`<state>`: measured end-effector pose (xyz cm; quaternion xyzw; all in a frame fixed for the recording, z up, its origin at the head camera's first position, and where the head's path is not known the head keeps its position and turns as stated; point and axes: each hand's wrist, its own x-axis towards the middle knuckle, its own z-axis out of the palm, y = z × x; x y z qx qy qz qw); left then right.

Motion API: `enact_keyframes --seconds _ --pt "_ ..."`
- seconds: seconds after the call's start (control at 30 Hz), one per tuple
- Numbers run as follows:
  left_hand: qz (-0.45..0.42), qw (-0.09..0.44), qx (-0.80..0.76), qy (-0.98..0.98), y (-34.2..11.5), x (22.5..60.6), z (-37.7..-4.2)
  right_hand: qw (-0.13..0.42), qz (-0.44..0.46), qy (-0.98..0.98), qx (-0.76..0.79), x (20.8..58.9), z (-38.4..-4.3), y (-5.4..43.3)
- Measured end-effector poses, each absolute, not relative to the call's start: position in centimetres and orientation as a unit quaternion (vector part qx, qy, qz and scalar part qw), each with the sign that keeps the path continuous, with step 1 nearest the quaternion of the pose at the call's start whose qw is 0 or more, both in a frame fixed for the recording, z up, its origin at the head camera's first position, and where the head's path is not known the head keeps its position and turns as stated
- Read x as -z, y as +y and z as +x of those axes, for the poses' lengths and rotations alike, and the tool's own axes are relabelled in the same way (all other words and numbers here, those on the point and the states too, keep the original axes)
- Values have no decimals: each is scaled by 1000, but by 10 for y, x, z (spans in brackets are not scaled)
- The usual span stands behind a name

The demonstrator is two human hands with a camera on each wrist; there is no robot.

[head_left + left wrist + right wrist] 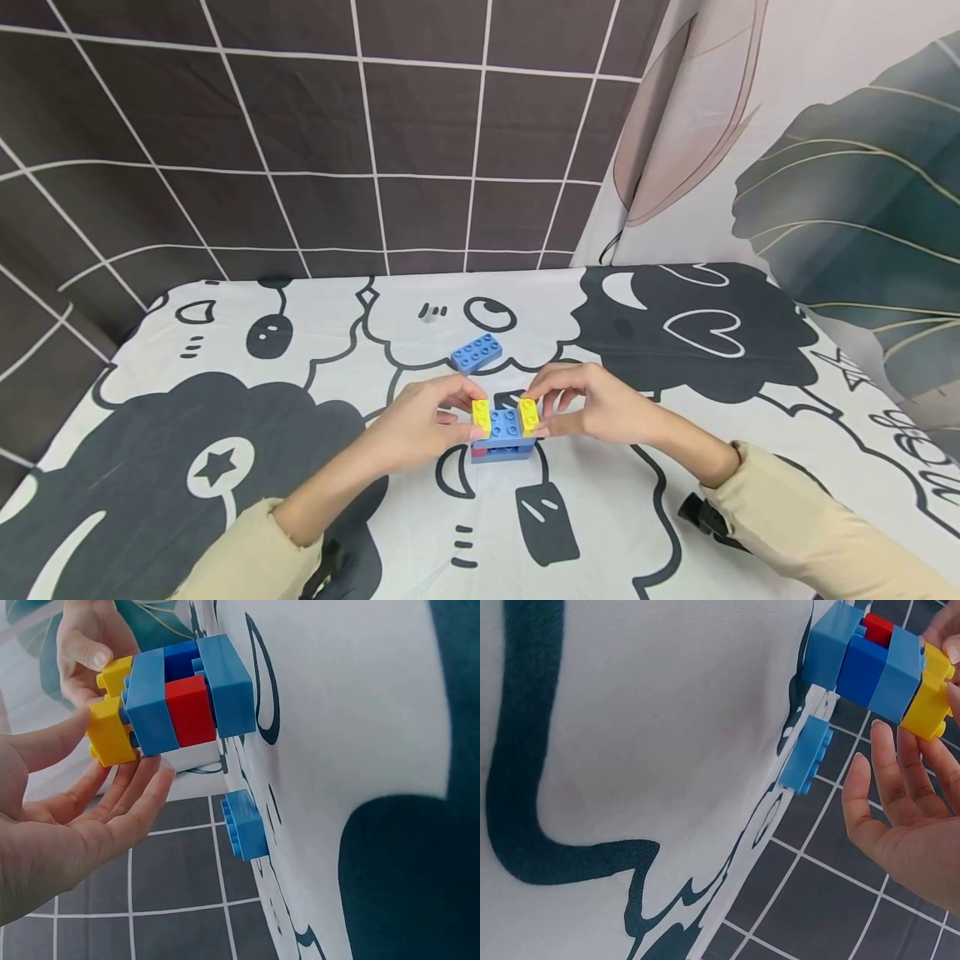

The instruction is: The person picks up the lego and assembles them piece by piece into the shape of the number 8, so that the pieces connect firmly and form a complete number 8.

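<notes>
A stack of toy building bricks stands on the cloth between the two hands. Its base is a light blue brick (pixel 226 686); above that sit a red brick (pixel 190 711) and a dark blue brick (pixel 863 671), topped by another light blue brick (pixel 505 425). At the left end of the top, the left hand (pixel 423 423) pinches a yellow brick (pixel 481 417) between thumb and fingers. The right hand (pixel 596 406) pinches a second yellow brick (pixel 528 416) at the right end. Studs show between the two yellow bricks.
Behind the stack a loose light blue brick (pixel 476 353) lies on the patterned white and dark cloth (pixel 420 533). A dark gridded curtain (pixel 420 117) hangs along the back, and a leaf-print curtain (pixel 847 208) is on the right.
</notes>
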<state>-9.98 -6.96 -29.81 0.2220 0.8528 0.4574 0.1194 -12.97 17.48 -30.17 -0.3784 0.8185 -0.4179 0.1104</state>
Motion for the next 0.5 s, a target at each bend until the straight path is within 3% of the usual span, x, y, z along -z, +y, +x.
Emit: enact_keyframes --seconds 0.5 --pt "223 105 -468 848 -71 301 -100 112 -376 821 415 301 -129 175"
